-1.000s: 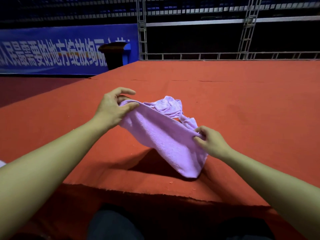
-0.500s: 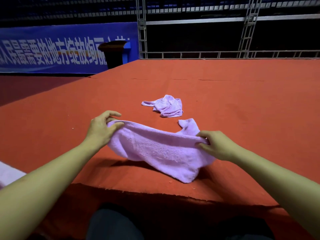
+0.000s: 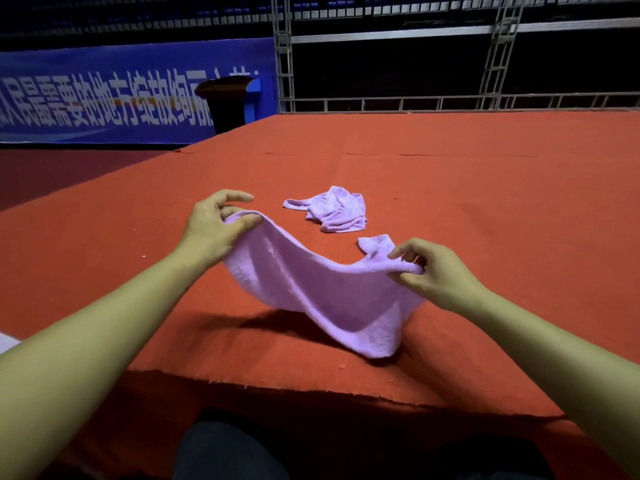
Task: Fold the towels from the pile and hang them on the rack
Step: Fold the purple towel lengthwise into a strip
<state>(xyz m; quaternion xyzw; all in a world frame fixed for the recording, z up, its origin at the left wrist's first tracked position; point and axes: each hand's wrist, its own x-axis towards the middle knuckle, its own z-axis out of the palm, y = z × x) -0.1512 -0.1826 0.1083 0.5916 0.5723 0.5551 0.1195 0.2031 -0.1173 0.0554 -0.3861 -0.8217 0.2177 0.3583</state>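
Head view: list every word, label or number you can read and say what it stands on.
Blue banner: one row of large white Chinese characters, cut off at the left edge and hidden at its right end by a dark podium; too soft and distorted to quote reliably.
Both purple towels, red carpet, metal truss: no text visible.

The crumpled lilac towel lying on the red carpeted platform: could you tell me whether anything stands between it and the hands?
Only the lilac terry towel that the left hand and right hand hold stretched between them hangs before the crumpled lilac towel; the red carpet between is otherwise bare.
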